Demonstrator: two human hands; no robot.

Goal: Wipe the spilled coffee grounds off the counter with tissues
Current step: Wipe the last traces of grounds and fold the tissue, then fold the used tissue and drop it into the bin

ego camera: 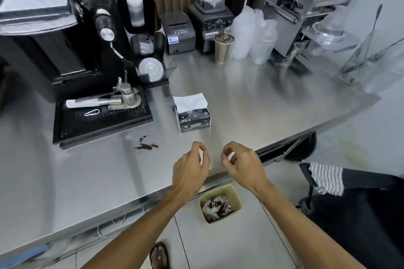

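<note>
Fingers point(196, 144) of left hand point(190, 166) and right hand point(242, 164) curl, contents unclear; a hasty swipe may scatter the ten-o'clock grounds point(146, 146) across the bench point(262, 105).

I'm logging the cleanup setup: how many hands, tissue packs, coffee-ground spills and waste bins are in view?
Hands: 2 (left hand, right hand)
Tissue pack: 1
Coffee grounds spill: 1
Waste bin: 1
Total: 5
</note>
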